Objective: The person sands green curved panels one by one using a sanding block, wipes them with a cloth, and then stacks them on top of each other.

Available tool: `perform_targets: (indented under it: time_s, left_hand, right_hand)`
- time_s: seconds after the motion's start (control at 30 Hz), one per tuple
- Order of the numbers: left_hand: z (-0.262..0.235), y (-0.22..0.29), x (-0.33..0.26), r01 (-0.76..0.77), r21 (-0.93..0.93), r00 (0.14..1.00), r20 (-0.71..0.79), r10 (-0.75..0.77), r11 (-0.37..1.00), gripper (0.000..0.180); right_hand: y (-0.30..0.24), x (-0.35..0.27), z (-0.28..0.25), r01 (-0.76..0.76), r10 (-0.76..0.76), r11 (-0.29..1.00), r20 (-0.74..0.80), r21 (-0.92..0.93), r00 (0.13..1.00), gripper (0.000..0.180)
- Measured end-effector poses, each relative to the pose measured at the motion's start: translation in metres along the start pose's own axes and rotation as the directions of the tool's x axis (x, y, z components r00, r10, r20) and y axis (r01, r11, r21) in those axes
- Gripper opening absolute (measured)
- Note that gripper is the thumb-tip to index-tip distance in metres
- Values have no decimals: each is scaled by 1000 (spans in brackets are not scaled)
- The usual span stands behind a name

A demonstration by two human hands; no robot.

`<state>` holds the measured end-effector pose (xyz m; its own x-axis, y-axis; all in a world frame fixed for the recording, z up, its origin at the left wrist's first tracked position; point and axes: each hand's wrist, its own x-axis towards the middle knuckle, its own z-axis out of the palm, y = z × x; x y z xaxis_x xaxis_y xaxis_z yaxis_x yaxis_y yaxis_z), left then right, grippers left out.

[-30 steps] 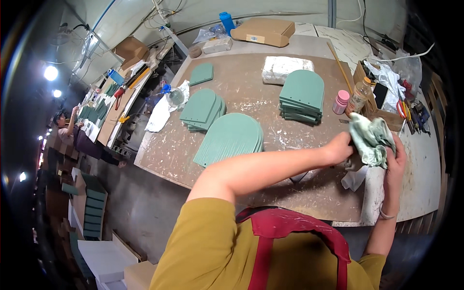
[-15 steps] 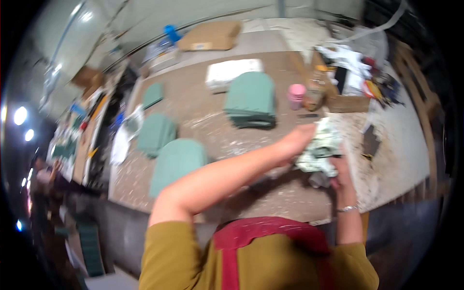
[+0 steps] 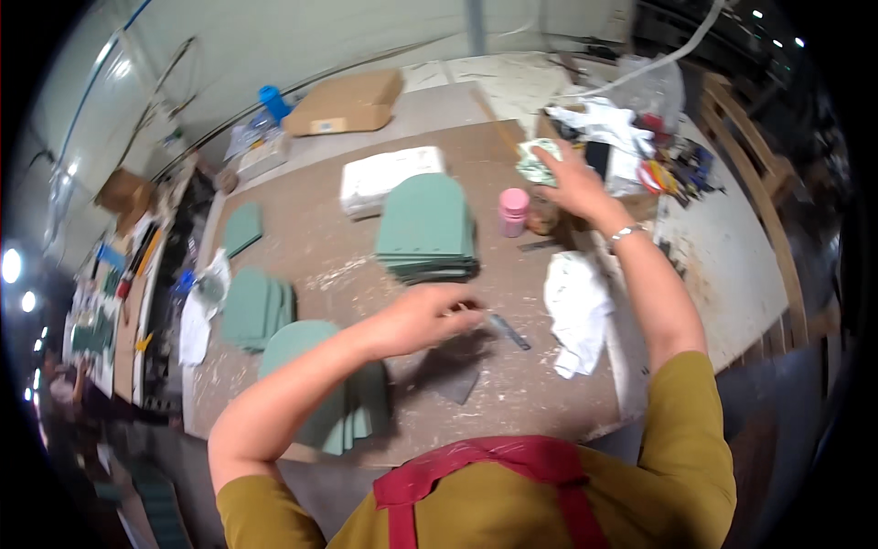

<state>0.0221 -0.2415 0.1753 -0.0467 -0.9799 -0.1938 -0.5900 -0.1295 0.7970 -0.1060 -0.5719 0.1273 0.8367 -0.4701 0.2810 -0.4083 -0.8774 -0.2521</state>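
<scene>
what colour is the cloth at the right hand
The cloth: white with green patches, head view.

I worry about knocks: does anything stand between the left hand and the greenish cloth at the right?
Yes: the pink jar stands on the table, nearly in line between the left hand and the cloth at the right hand.

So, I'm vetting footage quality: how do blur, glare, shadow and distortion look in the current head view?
Head view: the fisheye bends the table edges, with black corners; bright lamps glare at far left; slight blur softens the left hand, with a dark shadow beneath.
</scene>
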Motion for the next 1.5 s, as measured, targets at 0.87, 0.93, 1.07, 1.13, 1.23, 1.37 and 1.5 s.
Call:
perform_targets:
  time_s: [0.87,0.93,1.07,1.13,1.23,1.37,1.5]
  left_hand:
    - [41,13,58,-84,475,970,-163,182,876,74]
    - [31,4,52,-33,614,975,-153,160,789,72]
    - [25,10,41,-89,744,970,-86,226,663,71]
    - [28,13,39,-106,790,968,-57,245,604,70]
    - [31,11,43,-99,843,968,-41,247,529,66]
    - [26,7,46,-67,906,967,-44,251,419,61]
    - [23,7,46,-82,923,965,-21,261,376,61]
  right_hand:
    - [-40,-211,26,-38,414,-493,273,869,868,39]
    - [-38,-218,69,17,332,-782,393,624,857,40]
    - [-68,-213,94,-13,310,-823,470,567,826,41]
    - [-67,-215,90,-4,282,-848,459,529,843,43]
    - [-66,-218,87,-11,246,-864,443,503,862,43]
    - [-56,-225,91,-7,272,-857,462,516,844,43]
    - [-46,-233,95,1,265,-881,491,474,830,42]
